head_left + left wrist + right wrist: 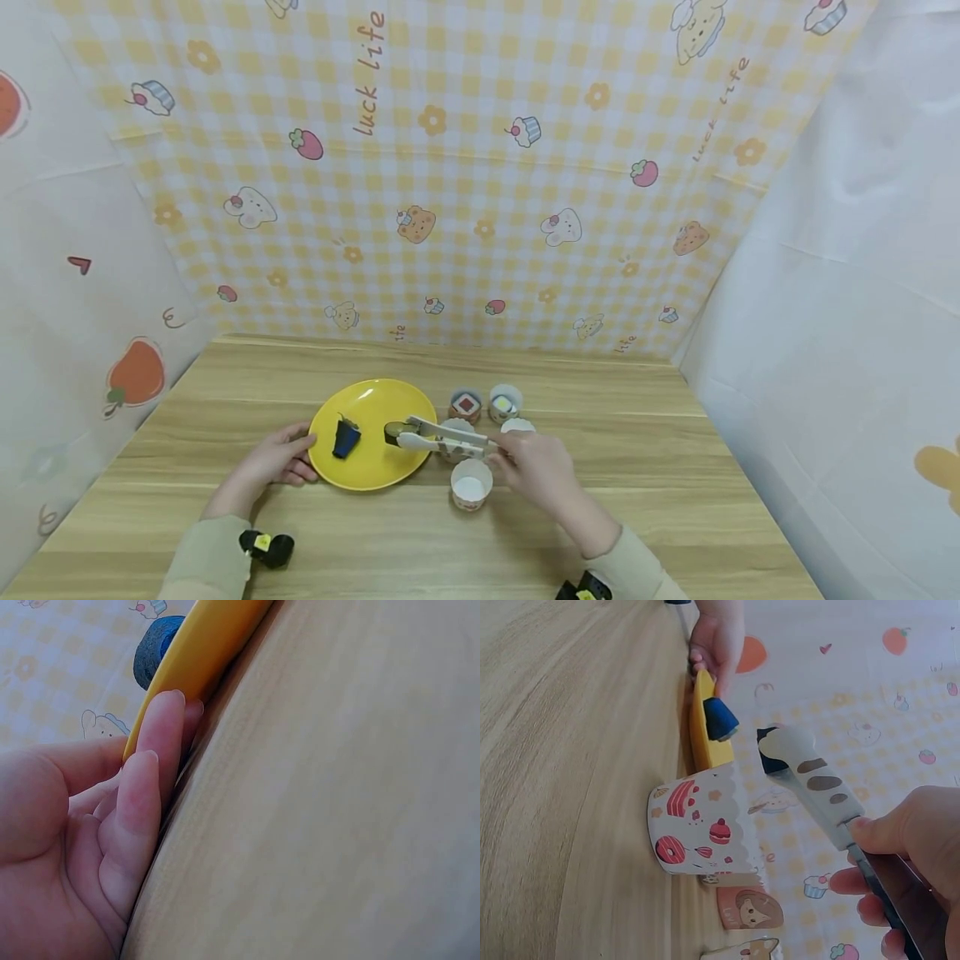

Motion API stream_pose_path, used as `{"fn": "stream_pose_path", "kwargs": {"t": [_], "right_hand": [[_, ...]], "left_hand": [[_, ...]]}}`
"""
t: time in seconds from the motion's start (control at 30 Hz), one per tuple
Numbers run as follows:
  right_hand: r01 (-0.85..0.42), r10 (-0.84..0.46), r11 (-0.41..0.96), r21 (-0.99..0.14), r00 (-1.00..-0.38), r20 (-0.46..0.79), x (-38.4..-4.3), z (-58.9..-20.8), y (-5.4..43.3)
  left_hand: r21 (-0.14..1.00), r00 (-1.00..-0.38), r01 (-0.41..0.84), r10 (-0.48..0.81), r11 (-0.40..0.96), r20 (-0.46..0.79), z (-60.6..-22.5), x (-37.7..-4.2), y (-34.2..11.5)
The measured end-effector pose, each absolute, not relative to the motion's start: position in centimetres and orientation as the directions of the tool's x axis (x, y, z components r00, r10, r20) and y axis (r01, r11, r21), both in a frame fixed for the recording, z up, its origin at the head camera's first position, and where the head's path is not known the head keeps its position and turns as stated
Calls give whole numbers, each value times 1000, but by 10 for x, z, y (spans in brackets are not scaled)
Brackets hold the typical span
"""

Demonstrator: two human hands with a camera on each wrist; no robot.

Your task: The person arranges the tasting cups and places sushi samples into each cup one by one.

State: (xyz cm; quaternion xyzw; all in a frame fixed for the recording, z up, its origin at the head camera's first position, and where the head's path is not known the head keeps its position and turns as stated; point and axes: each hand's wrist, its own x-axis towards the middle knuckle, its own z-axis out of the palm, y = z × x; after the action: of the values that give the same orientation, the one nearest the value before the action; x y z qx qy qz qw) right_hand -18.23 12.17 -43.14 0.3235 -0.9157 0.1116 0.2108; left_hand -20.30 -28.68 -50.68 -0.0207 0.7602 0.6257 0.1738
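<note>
My left hand (281, 457) grips the left rim of a yellow plate (375, 398), thumb over the edge and fingers beneath. On the plate lies a small dark blue piece (346, 438) with a tapered shape. In my right hand (538, 468) are white tongs (821, 784) with brown stripes and paw-like tips. Their tips pinch a second dark piece (392, 432) with an olive-brown top, over the plate's right side. Below the tongs stands a paper cup (457, 426), partly hidden by them. Nearer me is a white paper cup (471, 485) printed with cakes and donuts.
Behind stand a cup holding a red-and-white square piece (467, 405) and a cup with a yellow-and-white piece (502, 405). Another white cup (517, 425) is partly behind my right hand. A checked cloth (480, 167) rises at the wooden table's (637, 433) back edge.
</note>
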Motion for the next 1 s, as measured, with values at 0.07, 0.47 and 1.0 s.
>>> {"fn": "stream_pose_path", "kwargs": {"t": [0.07,0.47,1.0], "right_hand": [[-640,-545,765,-64,-698,465,-183,-431,123],[-653,-544,753,-76,-684,486,-186,-427,134],[-613,-495,782,-116,-722,483,-188,-427,158]], "left_hand": [[944,-938,-252,187,212,-292,-507,-203,-287],[943,-939,-251,181,220,-293,-506,-203,-286],[941,-938,-258,176,220,-298,-506,-203,-285]]}}
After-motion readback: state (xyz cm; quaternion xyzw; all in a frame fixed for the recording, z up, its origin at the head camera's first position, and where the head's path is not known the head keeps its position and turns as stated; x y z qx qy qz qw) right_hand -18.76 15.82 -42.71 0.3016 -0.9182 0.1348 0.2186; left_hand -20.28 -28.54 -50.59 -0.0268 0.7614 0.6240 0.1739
